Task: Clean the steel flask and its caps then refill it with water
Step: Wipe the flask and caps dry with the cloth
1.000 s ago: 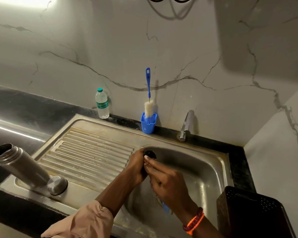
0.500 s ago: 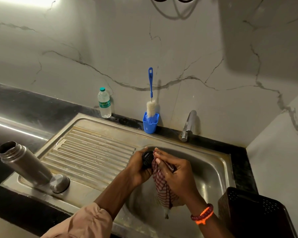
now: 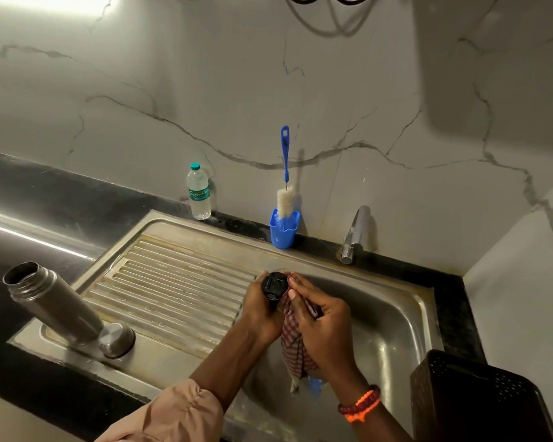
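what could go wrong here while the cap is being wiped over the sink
The black cap is gripped by the left hand over the sink basin; if wet, it could slip and drop in. The steel flask stands uncapped at the drainboard's corner, beside the steel cap, close to the left forearm, so an elbow swing might topple it. The checked cloth in the right hand dangles low and could soak up basin water.

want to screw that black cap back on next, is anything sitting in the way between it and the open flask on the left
Nothing visible blocks it. The black cap is in the left hand over the sink basin; only bare ribbed drainboard lies between it and the steel flask. The steel cap sits at the flask's base, below that line.
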